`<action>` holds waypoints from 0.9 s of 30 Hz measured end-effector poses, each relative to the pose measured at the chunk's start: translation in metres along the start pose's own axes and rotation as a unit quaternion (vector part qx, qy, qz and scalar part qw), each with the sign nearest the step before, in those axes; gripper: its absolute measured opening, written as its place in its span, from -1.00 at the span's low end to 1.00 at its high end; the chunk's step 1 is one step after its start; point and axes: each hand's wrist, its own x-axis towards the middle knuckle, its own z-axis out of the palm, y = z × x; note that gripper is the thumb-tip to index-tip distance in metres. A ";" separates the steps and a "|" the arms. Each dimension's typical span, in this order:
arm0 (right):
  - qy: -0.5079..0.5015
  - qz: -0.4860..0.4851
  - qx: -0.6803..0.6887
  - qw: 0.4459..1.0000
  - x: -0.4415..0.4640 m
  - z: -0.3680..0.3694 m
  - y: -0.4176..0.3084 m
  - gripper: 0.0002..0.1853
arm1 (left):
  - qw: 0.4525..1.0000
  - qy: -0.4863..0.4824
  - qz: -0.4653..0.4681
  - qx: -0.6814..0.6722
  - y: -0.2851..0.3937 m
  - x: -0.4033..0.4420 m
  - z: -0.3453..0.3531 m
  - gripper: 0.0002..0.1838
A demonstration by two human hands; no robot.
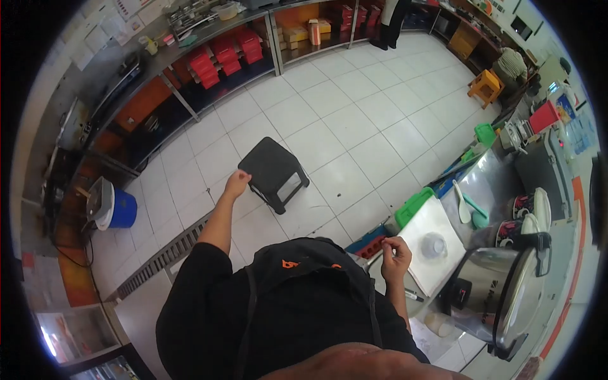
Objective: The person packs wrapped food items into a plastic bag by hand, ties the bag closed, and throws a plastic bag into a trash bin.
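Observation:
My left hand (237, 183) is held out ahead with its fingers curled together, and nothing shows in it. In the view it overlaps the near corner of a black plastic stool (269, 166) on the floor; I cannot tell if they touch. My right hand (397, 258) is raised at my right side, its fingers bent in toward the thumb, with no object visible in it. Just beyond it lies a white board (425, 228) on the steel counter, bearing a clear plastic cup or lid (434, 245). A large rice cooker (491, 291) stands to its right.
A green tray (415, 206), a white spoon (462, 201) and a green ladle (479, 218) lie by the board. A blue bucket (120, 208) stands left, near a floor drain (166, 253). Shelves hold red boxes (225, 54). Two people are farther off, one by an orange stool (486, 87).

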 end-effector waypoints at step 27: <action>0.055 -0.084 -0.075 0.992 0.752 0.014 0.198 -0.91 | 0.786 -0.482 -0.140 0.362 0.171 0.488 0.220 -0.42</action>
